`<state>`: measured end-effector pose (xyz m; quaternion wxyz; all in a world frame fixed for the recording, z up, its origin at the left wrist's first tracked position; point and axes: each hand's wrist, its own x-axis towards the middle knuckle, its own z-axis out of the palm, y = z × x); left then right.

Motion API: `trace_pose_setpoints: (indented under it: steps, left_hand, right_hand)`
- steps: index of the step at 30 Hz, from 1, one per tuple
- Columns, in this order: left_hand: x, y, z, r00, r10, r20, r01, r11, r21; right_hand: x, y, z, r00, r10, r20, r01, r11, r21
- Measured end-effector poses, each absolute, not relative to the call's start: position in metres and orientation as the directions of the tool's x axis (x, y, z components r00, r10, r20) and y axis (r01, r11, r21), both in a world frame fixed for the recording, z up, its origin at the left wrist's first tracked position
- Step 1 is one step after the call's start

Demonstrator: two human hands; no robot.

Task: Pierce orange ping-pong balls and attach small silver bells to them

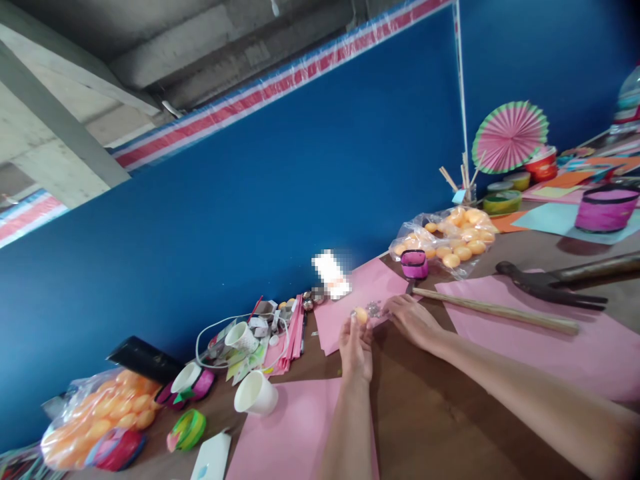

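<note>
Left hand pinching orange ball, right hand half-curled, bag of balls

No legible text or labels anywhere.

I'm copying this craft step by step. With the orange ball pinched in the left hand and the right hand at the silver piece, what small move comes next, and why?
Probably bring the ball to the silver piece: the left hand holds it up right beside it, and the right hand touches the piece.
</note>
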<state>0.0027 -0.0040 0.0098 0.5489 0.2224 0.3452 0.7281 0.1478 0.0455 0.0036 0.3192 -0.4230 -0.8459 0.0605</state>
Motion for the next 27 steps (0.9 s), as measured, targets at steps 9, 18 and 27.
trace_pose_setpoints:
  steps: [9,18,27]
  left_hand:
    - [0.000,-0.003,0.010,-0.366,0.920,-0.139,-0.667,-0.156,0.728]
    - [0.004,-0.007,0.012,-0.234,0.971,-0.054,-0.682,-0.125,0.721]
    - [0.005,-0.009,0.012,-0.171,0.983,-0.073,-0.700,-0.069,0.711]
  right_hand:
    - [0.148,0.044,0.008,-0.475,0.732,0.489,0.681,0.657,-0.322]
    - [0.147,0.043,0.011,-0.524,0.742,0.419,0.713,0.651,-0.260]
    - [0.146,0.036,0.011,-0.447,0.798,0.404,0.680,0.596,-0.427]
